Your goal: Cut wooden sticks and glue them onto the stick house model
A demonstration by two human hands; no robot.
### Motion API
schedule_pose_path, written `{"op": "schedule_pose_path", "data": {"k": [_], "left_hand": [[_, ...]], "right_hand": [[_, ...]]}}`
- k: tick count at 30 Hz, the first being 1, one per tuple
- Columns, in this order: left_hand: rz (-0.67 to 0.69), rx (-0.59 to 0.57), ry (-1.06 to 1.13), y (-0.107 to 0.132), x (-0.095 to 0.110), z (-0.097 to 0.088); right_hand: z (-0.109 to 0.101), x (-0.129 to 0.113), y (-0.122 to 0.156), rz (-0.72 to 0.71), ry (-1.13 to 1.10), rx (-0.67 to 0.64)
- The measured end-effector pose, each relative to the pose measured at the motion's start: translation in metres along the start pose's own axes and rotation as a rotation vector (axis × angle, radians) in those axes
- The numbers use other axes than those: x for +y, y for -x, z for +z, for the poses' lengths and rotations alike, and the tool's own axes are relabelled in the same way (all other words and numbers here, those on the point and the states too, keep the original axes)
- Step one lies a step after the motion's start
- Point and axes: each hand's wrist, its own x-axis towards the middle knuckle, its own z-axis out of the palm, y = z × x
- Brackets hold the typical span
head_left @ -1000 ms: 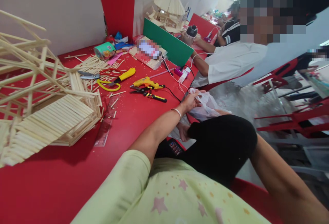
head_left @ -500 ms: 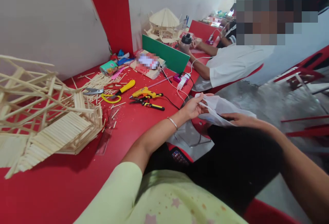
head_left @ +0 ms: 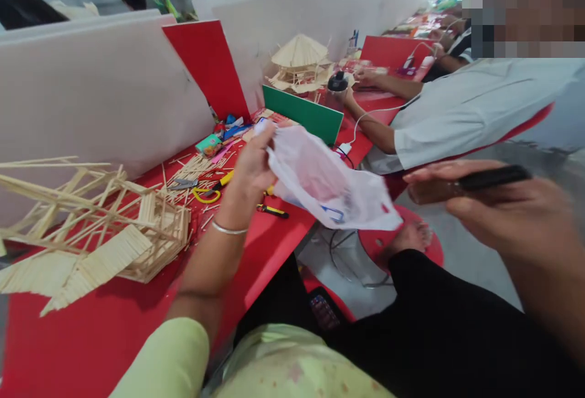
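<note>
My left hand (head_left: 255,163) is raised over the table edge, its fingers closed on the rim of a thin white plastic bag (head_left: 315,172). The bag hangs stretched to the right, with something blue showing through near its bottom. My right hand (head_left: 516,209), blurred, is off to the right, apart from the bag. Between its thumb and fingers is a slim dark object (head_left: 496,177) with a long black part and a brownish end; its kind is unclear. Behind my left hand lie yellow-handled scissors (head_left: 206,195) and a yellow-and-black tool (head_left: 273,211), partly hidden by my arm and the bag.
A stick-built model (head_left: 132,227) fills the left of the red table (head_left: 91,349). Loose sticks (head_left: 196,169) lie behind it. A green board (head_left: 304,114) stands toward the back. Beside me a co-worker holds a black-lidded bottle (head_left: 337,87). A bare foot rests on a red stool (head_left: 432,252).
My left hand has carried the bag up and left over the table edge. My right hand has come away from the bag to the right, with the dark object in it.
</note>
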Motion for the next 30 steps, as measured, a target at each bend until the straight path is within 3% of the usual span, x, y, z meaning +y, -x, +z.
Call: {"op": "schedule_pose_path", "data": {"k": [2, 3, 5, 6, 7, 9, 11, 12, 14, 17, 20, 23, 26, 28, 30], "left_hand": [[-0.012, 0.000, -0.129, -0.014, 0.009, -0.024], [0.052, 0.072, -0.297, -0.016, 0.012, -0.031], [0.309, 0.282, -0.643, -0.008, 0.015, -0.030], [0.439, 0.320, -0.732, 0.001, 0.013, -0.020], [0.534, 0.286, -0.742, 0.014, 0.008, -0.003], [0.590, 0.018, -0.635, 0.043, -0.009, 0.044], [0.520, -0.376, -0.526, 0.072, -0.034, 0.099], [0.467, -0.508, -0.478, 0.084, -0.048, 0.125], [0.317, -0.590, -0.390, 0.103, -0.074, 0.170], [0.142, -0.611, -0.262, 0.122, -0.106, 0.211], [0.059, -0.641, -0.192, 0.133, -0.130, 0.231], [0.030, -0.636, -0.090, 0.130, -0.153, 0.241], [0.008, -0.636, -0.002, 0.119, -0.170, 0.247], [-0.082, -0.709, 0.073, 0.121, -0.172, 0.253], [-0.277, -0.783, 0.218, 0.131, -0.169, 0.263]], "right_hand": [[-0.002, 0.010, -0.005, 0.075, -0.066, -0.003], [-0.002, 0.017, -0.008, 0.137, -0.086, -0.017], [0.000, 0.036, -0.012, 0.274, -0.142, -0.036], [0.003, 0.047, -0.013, 0.334, -0.176, -0.044], [0.005, 0.057, -0.014, 0.372, -0.204, -0.040], [0.010, 0.077, -0.014, 0.405, -0.222, -0.014], [0.012, 0.092, -0.009, 0.413, -0.219, 0.054], [0.011, 0.097, -0.005, 0.426, -0.217, 0.096], [0.006, 0.105, 0.007, 0.479, -0.220, 0.180], [-0.012, 0.110, 0.029, 0.563, -0.206, 0.234], [-0.031, 0.119, 0.041, 0.587, 0.033, 0.232], [-0.039, 0.140, 0.036, 0.546, 0.364, 0.264], [-0.037, 0.159, 0.032, 0.502, 0.448, 0.195], [-0.038, 0.161, 0.046, 0.496, 0.493, 0.135], [-0.046, 0.156, 0.068, 0.557, 0.561, 0.153]]}}
